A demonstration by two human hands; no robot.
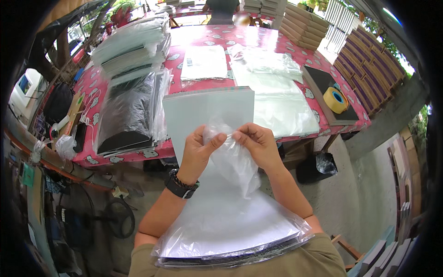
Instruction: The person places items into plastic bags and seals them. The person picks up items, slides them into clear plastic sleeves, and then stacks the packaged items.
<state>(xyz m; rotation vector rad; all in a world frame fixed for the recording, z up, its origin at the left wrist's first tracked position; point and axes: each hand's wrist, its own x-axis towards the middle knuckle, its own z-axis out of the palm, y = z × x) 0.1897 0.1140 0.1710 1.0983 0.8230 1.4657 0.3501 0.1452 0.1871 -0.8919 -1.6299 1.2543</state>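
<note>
My left hand [199,147], a dark watch at its wrist, pinches crumpled clear plastic film [237,168] between thumb and fingers. Close beside it, my right hand [256,143] grips the same film in a pinch, and the film hangs down between my forearms. Behind both hands, a pale stack of large sheets [207,104] overlaps the table's front edge. Nearest my body lies a white stack in a clear plastic bag [230,226], with dark layers at its lower edge. Whether the two stacks are one piece, and whether the film belongs to that bag, I cannot tell.
A red patterned tablecloth [203,34] covers the table. Tall bagged stacks [134,106] stand on the left, flat clear bags [277,101] on the right. A yellow tape roll [335,100] rests on a dark board [318,83]. A black bin [317,168] stands below. Another person [221,10] is beyond.
</note>
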